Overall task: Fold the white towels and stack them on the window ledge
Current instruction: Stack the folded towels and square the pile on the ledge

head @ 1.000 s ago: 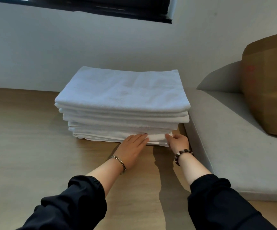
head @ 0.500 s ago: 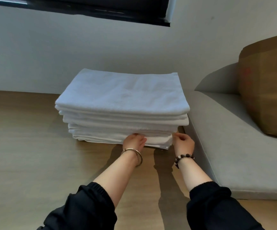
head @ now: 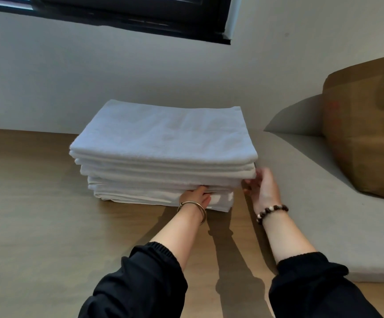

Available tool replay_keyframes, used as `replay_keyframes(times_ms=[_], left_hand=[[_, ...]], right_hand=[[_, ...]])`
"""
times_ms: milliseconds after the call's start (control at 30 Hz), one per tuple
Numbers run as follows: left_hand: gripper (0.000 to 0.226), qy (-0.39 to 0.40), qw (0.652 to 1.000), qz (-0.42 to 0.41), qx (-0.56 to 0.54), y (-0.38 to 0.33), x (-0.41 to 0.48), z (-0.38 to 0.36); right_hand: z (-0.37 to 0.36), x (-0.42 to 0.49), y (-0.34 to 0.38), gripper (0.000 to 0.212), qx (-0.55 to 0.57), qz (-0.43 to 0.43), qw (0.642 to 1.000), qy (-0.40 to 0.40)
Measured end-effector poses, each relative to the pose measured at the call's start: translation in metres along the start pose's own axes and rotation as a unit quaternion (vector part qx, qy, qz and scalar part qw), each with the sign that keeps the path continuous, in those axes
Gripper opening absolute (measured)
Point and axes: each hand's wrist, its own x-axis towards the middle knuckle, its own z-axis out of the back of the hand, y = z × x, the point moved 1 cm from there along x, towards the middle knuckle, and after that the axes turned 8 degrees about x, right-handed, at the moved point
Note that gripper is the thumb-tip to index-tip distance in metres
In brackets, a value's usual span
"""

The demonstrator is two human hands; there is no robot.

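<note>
Squaring step: left hand (head: pixel 195 195) fingers tucked into towel stack (head: pixel 163 152) at six o'clock, seemingly pinching; right hand (head: pixel 263 188) loosely open at four. Next, align edges.

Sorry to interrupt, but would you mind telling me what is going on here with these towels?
A person is tidying a stack of folded white towels on a wooden ledge below a window. The left hand has its fingers tucked between the lower layers at the front; the right hand touches the stack's right corner. A cardboard box sits right.
</note>
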Motion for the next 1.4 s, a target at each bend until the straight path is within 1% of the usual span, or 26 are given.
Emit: replay_keyframes(times_ms=[67, 100, 167, 233, 267, 300, 333, 367, 400, 433, 467, 500, 533, 567, 600, 633, 667, 700, 733, 767, 833, 933, 1067, 1200, 1300, 1400], left_hand=[[0.009, 0.02, 0.999, 0.01, -0.035, 0.003, -0.001, -0.007], [0.01, 0.023, 0.998, 0.014, -0.049, 0.005, -0.001, -0.01], [0.01, 0.029, 0.998, 0.014, -0.053, 0.007, 0.0, -0.013], [0.013, 0.032, 0.999, 0.014, -0.02, 0.008, 0.002, -0.013], [0.012, 0.039, 0.999, 0.018, 0.012, 0.006, 0.001, -0.012], [0.011, 0.051, 0.996, 0.02, 0.072, 0.004, -0.004, -0.009], [0.01, 0.065, 0.984, 0.011, 0.164, 0.0, -0.011, -0.006], [0.014, 0.076, 0.953, -0.018, 0.293, -0.004, -0.02, -0.003], [0.022, 0.066, 0.891, -0.09, 0.44, -0.008, -0.025, 0.0], [0.027, 0.033, 0.797, -0.212, 0.565, -0.015, -0.03, 0.002], [0.029, -0.018, 0.679, -0.373, 0.632, -0.025, -0.041, 0.001], [0.027, -0.061, 0.56, -0.539, 0.626, -0.035, -0.055, -0.002], [0.021, -0.074, 0.455, -0.669, 0.583, -0.045, -0.066, -0.006], [0.02, -0.066, 0.369, -0.734, 0.566, -0.054, -0.072, -0.011], [0.038, -0.053, 0.304, -0.733, 0.606, -0.063, -0.071, -0.016], [0.064, -0.033, 0.273, -0.669, 0.69, -0.07, -0.067, -0.021], [0.083, -0.02, 0.249, -0.591, 0.767, -0.075, -0.059, -0.024], [0.091, -0.015, 0.226, -0.531, 0.817, -0.078, -0.053, -0.024], [0.091, -0.014, 0.215, -0.504, 0.836, -0.079, -0.048, -0.023], [0.088, -0.02, 0.207, -0.503, 0.839, -0.078, -0.044, -0.022], [0.08, -0.031, 0.196, -0.527, 0.826, -0.074, -0.04, -0.02], [0.079, -0.047, 0.199, -0.533, 0.821, -0.074, -0.036, -0.02], [0.08, -0.048, 0.217, -0.535, 0.815, -0.076, -0.037, -0.02], [0.078, -0.031, 0.223, -0.561, 0.797, -0.074, -0.04, -0.014], [0.076, -0.024, 0.212, -0.553, 0.805, -0.069, -0.039, -0.014], [0.075, -0.023, 0.207, -0.538, 0.817, -0.065, -0.037, -0.014]], right_hand=[[-0.009, 0.002, 0.008, 0.035, -0.011, -0.014, 0.996, 0.091], [-0.012, 0.005, 0.009, 0.043, -0.007, -0.04, 0.993, 0.112], [-0.013, 0.011, 0.007, 0.052, 0.048, -0.096, 0.99, 0.092], [-0.003, 0.014, 0.001, 0.045, 0.096, -0.138, 0.986, 0.012], [0.004, 0.013, -0.004, 0.036, 0.096, -0.159, 0.982, -0.024], [0.009, 0.011, -0.01, 0.029, 0.081, -0.181, 0.979, -0.038], [0.013, 0.007, -0.017, 0.024, 0.06, -0.202, 0.977, -0.031], [0.015, 0.004, -0.024, 0.021, 0.033, -0.214, 0.976, -0.016], [0.016, 0.003, -0.028, 0.016, 0.009, -0.212, 0.977, -0.002], [0.016, 0.002, -0.031, 0.012, -0.007, -0.204, 0.979, 0.012], [0.014, 0.002, -0.033, 0.01, -0.018, -0.195, 0.98, 0.019], [0.012, 0.002, -0.033, 0.008, -0.025, -0.191, 0.981, 0.029], [0.009, 0.002, -0.034, 0.008, -0.034, -0.188, 0.981, 0.041], [0.007, 0.003, -0.034, 0.007, -0.045, -0.186, 0.98, 0.048], [0.005, 0.004, -0.035, 0.006, -0.064, -0.185, 0.979, 0.048], [0.002, 0.004, -0.036, 0.005, -0.083, -0.185, 0.978, 0.045], [0.0, 0.004, -0.037, 0.006, -0.101, -0.185, 0.977, 0.039], [-0.002, 0.005, -0.039, 0.009, -0.114, -0.187, 0.975, 0.032], [-0.004, 0.006, -0.04, 0.011, -0.12, -0.189, 0.974, 0.024], [-0.006, 0.007, -0.042, 0.012, -0.117, -0.191, 0.974, 0.017], [-0.008, 0.009, -0.044, 0.012, -0.098, -0.194, 0.976, 0.003], [-0.009, 0.01, -0.043, 0.005, -0.05, -0.205, 0.977, -0.012], [-0.01, 0.01, -0.042, 0.003, 0.023, -0.211, 0.977, 0.01], [-0.003, 0.007, -0.048, 0.01, 0.049, -0.19, 0.98, 0.034], [0.002, 0.008, -0.052, 0.008, 0.003, -0.17, 0.985, 0.018], [0.001, 0.017, -0.056, 0.006, -0.134, -0.143, 0.981, 0.0]])
